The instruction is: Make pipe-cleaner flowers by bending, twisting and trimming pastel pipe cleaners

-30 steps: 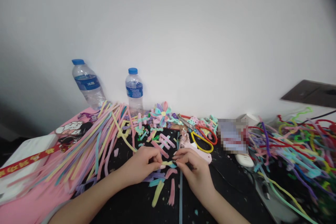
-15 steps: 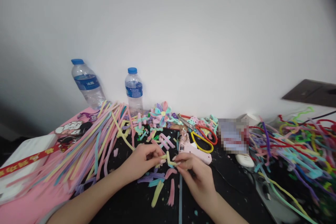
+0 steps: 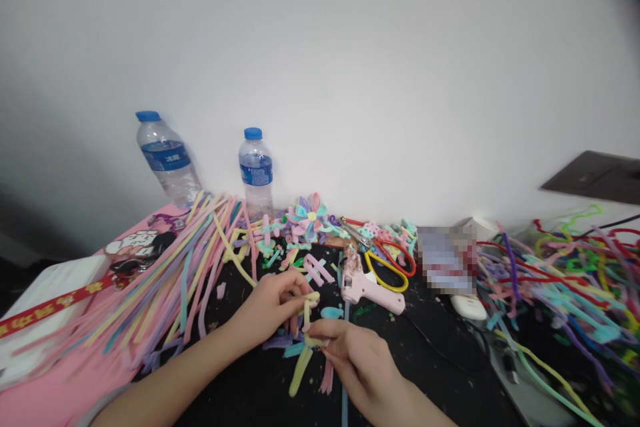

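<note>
A short yellow pipe cleaner (image 3: 307, 315), bent at an angle, runs between my two hands over the black table. My left hand (image 3: 283, 300) pinches its upper end between thumb and fingertips. Lower and to the right, my right hand (image 3: 357, 353) grips the other end, its fingertips partly covering it. Cut pipe cleaner pieces lie below, among them a yellow-green one (image 3: 300, 371) and a pink one (image 3: 327, 377). A pale blue piece (image 3: 331, 313) rests just above my right hand. Behind it sits a pink glue gun (image 3: 373, 290).
Yellow-handled scissors (image 3: 387, 273) and red-handled ones (image 3: 400, 253) lie behind the glue gun. Two water bottles (image 3: 256, 170) stand by the wall. Long pastel pipe cleaners (image 3: 165, 280) spread at left, a tangled pile (image 3: 565, 280) at right. A pipe cleaner flower (image 3: 310, 217) sits at the back.
My right hand has moved down and a little left, and the yellow piece between my hands has turned, now pointing downward. The pale blue piece behind has come into view.
</note>
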{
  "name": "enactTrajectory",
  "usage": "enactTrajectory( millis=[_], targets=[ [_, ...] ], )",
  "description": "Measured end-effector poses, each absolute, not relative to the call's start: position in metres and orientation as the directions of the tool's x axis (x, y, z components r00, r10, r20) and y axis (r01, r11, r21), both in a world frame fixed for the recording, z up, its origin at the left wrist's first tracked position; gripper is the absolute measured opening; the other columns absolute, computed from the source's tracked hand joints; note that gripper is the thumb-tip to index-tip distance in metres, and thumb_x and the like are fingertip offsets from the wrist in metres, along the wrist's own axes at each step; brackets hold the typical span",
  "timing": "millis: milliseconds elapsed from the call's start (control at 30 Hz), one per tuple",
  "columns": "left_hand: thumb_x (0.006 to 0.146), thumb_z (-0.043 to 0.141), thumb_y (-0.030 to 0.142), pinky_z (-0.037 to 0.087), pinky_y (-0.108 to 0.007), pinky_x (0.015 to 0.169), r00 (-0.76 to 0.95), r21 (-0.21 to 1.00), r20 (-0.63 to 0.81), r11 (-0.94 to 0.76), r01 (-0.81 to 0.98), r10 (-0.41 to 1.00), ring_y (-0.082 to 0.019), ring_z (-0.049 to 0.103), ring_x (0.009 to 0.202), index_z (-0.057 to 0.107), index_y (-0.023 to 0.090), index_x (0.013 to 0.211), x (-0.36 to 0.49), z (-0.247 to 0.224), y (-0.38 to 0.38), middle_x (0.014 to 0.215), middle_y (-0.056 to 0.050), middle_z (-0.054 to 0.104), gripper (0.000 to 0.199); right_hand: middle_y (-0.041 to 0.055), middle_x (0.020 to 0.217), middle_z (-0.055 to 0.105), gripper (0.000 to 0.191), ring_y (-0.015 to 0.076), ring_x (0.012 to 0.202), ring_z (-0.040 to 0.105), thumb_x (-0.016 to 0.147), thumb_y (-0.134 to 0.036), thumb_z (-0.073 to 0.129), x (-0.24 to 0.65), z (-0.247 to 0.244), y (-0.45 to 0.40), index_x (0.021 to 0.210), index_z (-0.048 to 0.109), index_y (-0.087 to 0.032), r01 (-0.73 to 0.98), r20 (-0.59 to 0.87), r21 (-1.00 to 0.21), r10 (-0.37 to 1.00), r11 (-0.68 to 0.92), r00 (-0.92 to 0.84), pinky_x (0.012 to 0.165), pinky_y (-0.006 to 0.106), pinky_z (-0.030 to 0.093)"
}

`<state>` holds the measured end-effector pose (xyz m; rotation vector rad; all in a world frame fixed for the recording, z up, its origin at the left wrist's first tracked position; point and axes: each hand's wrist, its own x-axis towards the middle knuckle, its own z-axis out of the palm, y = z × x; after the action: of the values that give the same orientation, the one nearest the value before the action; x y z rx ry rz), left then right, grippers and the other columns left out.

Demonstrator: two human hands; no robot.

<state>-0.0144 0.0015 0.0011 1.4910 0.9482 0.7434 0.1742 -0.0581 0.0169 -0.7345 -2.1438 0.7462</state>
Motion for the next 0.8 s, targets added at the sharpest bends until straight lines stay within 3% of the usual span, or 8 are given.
enactTrajectory(
  millis=[200,333,467,667,800],
  targets=[
    [0.076,0.056,0.022,0.050,-0.025,0.057,0.485,0.995,-0.060,0.017,0.094,0.873,-0.014,0.061,0.057,0.050,0.016,0.079,-0.014,-0.001,0.003,0.073,-0.002,0.065,0.009,0.0070,0.103,0.063,0.021,0.0148,0.091,0.062,0.087,-0.005,0.040,0.174,0.015,-0.057,0.098,0.048,-0.021,0.330,0.457,-0.658,0.708,0.676,-0.539,0.077,0.022,0.049],
    [0.076,0.056,0.019,0.050,-0.026,0.058,0.471,0.997,-0.053,0.022,0.071,0.880,-0.016,0.063,0.062,0.049,0.017,0.083,-0.014,-0.002,0.002,0.065,0.001,0.062,0.010,0.0084,0.102,0.064,0.019,0.0154,0.090,0.063,0.086,-0.004,0.039,0.173,0.017,-0.057,0.090,0.048,-0.020,0.348,0.484,-0.617,0.689,0.706,-0.539,0.077,0.024,0.050],
    [0.076,0.056,0.017,0.049,-0.025,0.058,0.461,0.997,-0.049,0.018,0.072,0.886,-0.015,0.063,0.060,0.048,0.017,0.081,-0.015,-0.002,0.002,0.064,0.002,0.062,0.010,0.0109,0.100,0.064,0.019,0.0161,0.089,0.062,0.086,-0.004,0.039,0.174,0.017,-0.057,0.095,0.049,-0.018,0.378,0.467,-0.591,0.684,0.713,-0.560,0.076,0.025,0.051],
    [0.071,0.059,0.012,0.045,-0.020,0.056,0.480,0.985,-0.037,-0.050,0.168,0.876,-0.012,0.060,0.061,0.053,0.014,0.078,-0.014,0.002,-0.001,0.069,0.001,0.063,0.009,0.0102,0.098,0.062,0.014,0.0171,0.092,0.059,0.086,-0.005,0.043,0.177,0.003,-0.052,0.089,0.049,-0.018,0.442,0.514,-0.530,0.689,0.723,-0.511,0.078,0.027,0.050],
    [0.071,0.062,0.014,0.045,-0.019,0.059,0.539,0.957,-0.035,-0.127,0.260,0.842,-0.013,0.061,0.066,0.061,0.013,0.080,-0.015,0.002,-0.003,0.072,0.000,0.065,0.009,0.0073,0.087,0.058,0.013,0.0170,0.078,0.058,0.086,-0.009,0.043,0.177,-0.001,-0.049,0.079,0.050,-0.019,0.532,0.542,-0.508,0.732,0.677,-0.413,0.066,0.028,0.049]
  ],
)
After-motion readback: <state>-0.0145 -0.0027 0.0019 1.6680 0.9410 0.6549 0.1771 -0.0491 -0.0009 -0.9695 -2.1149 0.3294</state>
